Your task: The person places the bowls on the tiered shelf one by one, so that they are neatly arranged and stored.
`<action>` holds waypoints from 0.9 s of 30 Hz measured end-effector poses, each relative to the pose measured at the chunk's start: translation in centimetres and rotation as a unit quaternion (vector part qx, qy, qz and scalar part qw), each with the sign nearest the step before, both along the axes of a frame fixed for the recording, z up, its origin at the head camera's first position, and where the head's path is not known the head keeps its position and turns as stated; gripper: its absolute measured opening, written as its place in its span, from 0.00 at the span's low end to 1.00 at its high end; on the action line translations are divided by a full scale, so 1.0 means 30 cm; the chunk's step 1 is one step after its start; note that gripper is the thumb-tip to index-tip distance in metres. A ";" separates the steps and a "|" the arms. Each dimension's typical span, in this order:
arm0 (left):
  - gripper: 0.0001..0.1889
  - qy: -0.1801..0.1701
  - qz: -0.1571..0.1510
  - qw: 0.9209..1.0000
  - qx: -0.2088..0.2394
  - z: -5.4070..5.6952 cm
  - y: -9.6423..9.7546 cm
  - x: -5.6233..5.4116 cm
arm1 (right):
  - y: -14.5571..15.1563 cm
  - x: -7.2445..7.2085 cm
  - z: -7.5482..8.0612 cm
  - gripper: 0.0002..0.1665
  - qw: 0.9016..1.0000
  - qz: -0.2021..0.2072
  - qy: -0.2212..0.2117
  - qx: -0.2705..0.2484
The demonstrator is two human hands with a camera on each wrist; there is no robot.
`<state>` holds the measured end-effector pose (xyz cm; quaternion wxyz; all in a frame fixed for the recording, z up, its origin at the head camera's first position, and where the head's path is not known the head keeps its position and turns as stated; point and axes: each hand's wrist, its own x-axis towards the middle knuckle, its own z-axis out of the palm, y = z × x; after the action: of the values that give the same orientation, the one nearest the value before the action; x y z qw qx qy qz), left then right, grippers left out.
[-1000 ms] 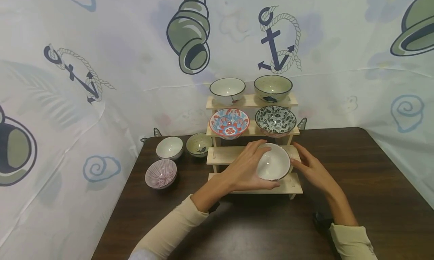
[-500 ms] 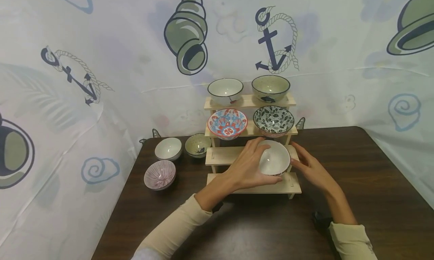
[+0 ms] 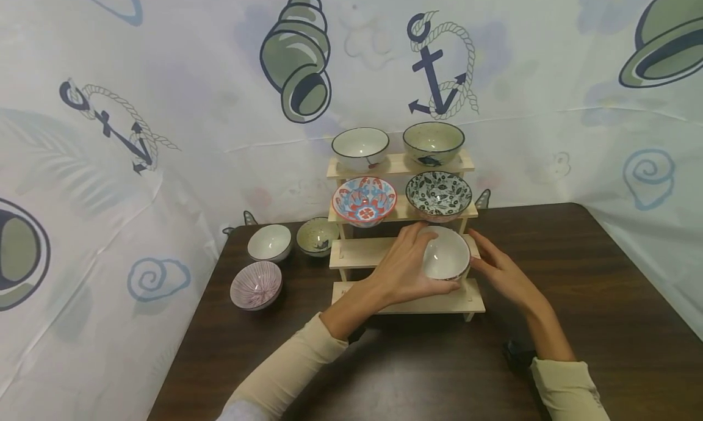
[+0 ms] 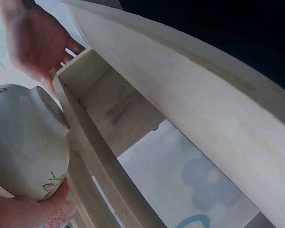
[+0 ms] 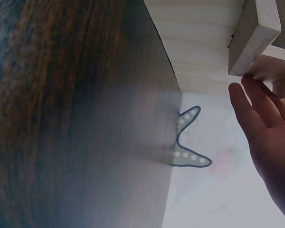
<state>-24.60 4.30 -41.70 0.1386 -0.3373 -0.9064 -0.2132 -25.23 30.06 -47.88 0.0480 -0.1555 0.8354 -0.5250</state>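
Note:
In the head view my left hand [image 3: 403, 271] grips a small white bowl [image 3: 447, 254] from its left side, thumb below and fingers at the upper edge. The bowl overlaps the right part of the second shelf from the bottom of a wooden tiered stand [image 3: 359, 253]. In the left wrist view the underside and foot of the white bowl [image 4: 26, 137] show close to the shelf edge. My right hand [image 3: 508, 280] is at the right end of the stand, its fingers extended. The right wrist view shows the right hand's fingertips [image 5: 235, 90] right by the wood.
Higher up the stand are a red-blue patterned bowl [image 3: 365, 201], a black floral bowl [image 3: 438, 195], a white bowl [image 3: 359, 148] and a greenish bowl [image 3: 434, 143]. Left on the dark table [image 3: 439, 366] are a white bowl [image 3: 270, 243], a speckled bowl [image 3: 317, 236] and a purple-striped bowl [image 3: 256, 285].
My left hand has moved the white bowl slightly back and to the right over the shelf. The right hand has stayed nearly still at the stand's end. The head view has shifted a little.

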 end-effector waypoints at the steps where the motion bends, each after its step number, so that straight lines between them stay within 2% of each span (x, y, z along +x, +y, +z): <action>1: 0.50 -0.001 0.002 1.000 0.001 0.000 0.002 -0.001 | 0.000 0.000 -0.002 0.43 1.000 0.000 0.000 0.000; 15: 0.48 0.001 0.014 1.000 0.003 0.004 0.025 -0.013 | -0.004 0.004 -0.007 0.44 1.000 0.003 -0.010 0.001; 27: 0.49 -0.021 0.043 0.999 0.019 0.006 0.061 -0.017 | 0.006 -0.004 -0.010 0.43 1.000 0.003 0.002 -0.006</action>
<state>-25.10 6.13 -41.52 0.1355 -0.2908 -0.9184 -0.2313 -25.36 30.24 -48.19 0.0469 -0.1597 0.8319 -0.5294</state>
